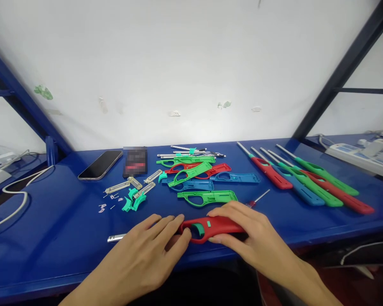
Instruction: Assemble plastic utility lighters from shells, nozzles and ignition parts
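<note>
A red utility lighter (207,229) with a teal trigger lies across the front of the blue table, its metal nozzle pointing left. My left hand (147,250) is closed around its front end, covering most of the nozzle. Around the red handle, my right hand (245,233) grips from above and below with thumb and fingers. Just beyond are open green, blue and red handle halves, including a green half (207,198). A small screwdriver (258,197) lies behind my right hand, its handle partly hidden.
Several whole lighters (306,178) lie side by side at the right. Teal triggers (134,202), clear fuel tanks (118,187) and tiny parts are at left centre. Metal nozzles (188,151) lie at the back. A phone (100,165), a dark packet (135,161) and a white cable (24,195) are further left.
</note>
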Demonstrator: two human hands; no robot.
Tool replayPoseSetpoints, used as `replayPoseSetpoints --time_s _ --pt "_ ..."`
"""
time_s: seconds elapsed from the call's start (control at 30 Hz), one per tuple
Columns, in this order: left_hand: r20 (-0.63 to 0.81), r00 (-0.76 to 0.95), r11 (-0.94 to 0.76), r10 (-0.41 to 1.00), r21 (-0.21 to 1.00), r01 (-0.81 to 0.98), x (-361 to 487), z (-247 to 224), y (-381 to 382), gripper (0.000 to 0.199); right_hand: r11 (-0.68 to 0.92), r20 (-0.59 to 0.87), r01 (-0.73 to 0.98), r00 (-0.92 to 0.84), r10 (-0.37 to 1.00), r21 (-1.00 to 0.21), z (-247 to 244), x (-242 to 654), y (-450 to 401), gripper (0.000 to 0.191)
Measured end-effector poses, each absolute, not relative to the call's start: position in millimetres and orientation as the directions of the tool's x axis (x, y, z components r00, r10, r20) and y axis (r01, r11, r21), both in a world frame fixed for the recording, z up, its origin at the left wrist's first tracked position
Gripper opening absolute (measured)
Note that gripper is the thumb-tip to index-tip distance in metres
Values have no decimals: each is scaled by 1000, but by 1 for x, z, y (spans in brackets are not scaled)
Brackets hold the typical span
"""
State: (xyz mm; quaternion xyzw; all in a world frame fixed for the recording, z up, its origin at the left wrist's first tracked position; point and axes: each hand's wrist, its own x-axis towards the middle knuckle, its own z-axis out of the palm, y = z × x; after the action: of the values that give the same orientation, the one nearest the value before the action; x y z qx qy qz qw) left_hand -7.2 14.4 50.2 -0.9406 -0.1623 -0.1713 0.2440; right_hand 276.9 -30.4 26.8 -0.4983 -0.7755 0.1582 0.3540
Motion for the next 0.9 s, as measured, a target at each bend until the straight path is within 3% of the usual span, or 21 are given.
replayPoseSetpoints --time_s 0.17,0.4,0.67,0.9 --pt "435 878 -809 198 -434 397 -3 44 13 33 461 395 645 -257 882 -609 22 278 -29 28" --pt "481 862 -793 162 -456 404 1 44 14 37 439 347 653 -274 897 -617 22 275 -30 29" --pt "517 829 -817 212 -372 441 2 40 20 29 410 319 647 -261 911 -643 23 274 -32 25" --pt "534 822 -800 197 -398 450 3 40 21 34 328 241 652 -222 945 -684 22 275 -31 26"
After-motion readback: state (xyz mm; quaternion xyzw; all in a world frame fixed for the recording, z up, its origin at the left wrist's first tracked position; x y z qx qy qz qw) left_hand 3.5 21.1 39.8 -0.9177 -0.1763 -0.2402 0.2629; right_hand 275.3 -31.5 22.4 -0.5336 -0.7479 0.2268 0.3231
